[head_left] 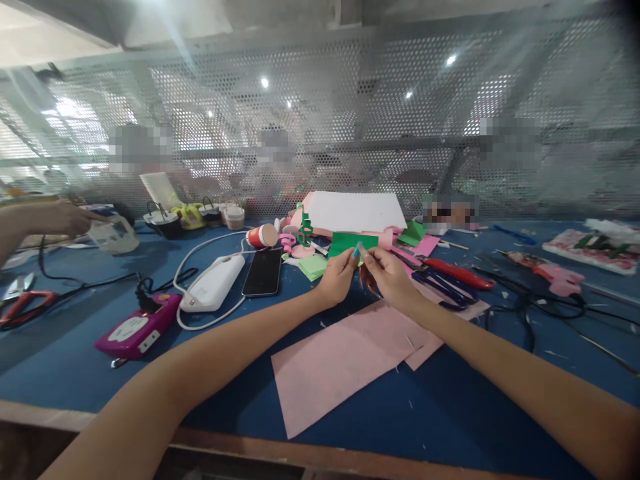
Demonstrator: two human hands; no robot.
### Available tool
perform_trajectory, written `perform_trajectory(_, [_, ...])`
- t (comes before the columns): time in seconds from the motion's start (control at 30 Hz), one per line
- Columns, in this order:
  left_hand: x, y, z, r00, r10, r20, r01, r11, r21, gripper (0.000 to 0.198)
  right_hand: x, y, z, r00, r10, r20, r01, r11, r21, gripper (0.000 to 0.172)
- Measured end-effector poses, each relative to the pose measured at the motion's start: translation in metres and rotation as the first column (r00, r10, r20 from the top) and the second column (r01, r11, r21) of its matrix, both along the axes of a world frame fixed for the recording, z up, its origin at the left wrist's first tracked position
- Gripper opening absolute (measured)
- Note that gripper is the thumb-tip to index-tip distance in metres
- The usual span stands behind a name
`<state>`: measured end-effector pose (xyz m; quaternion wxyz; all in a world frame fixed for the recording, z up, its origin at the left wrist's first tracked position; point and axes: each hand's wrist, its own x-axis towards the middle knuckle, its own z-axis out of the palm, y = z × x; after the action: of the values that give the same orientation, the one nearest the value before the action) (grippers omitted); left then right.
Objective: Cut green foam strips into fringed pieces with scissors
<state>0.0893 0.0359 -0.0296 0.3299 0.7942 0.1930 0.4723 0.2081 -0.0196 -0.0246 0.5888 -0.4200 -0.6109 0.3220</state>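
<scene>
Far left, another person's hand (65, 217) touches one clear plastic tub (114, 235). On the blue table (75, 373) lie one magenta plastic gadget (136, 328), one white power bank (213, 283) and one black phone (263, 271). The left hand (337, 277) and right hand (389, 275) are both pinched closed, fingertips meeting on the lower edge of one green paper rectangle (353, 242). It is held above table centre, long axis left-right, face toward camera. Two overlapping pink paper sheets (340, 363) lie under the wrists. To the right are one red-handled tool (457, 273) and one dark-blue scissors (443, 288).

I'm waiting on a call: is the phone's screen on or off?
Off: the phone lies face up, its screen all black.
</scene>
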Motion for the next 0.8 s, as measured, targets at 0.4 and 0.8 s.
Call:
perform_trajectory(0.4, [-0.0017,0.0026,-0.0009,1.000,-0.027,-0.014,0.026,0.998,-0.059,0.038,0.0054,0.0009,0.0001,0.999,0.030,0.026,-0.030,1.000,0.005,0.034])
perform_trajectory(0.8, [-0.0001,-0.0003,-0.0035,0.997,-0.054,0.048,0.057,0.997,-0.058,0.040,0.0009,-0.0005,0.0041,0.995,0.043,-0.095,-0.046,0.998,-0.031,0.031])
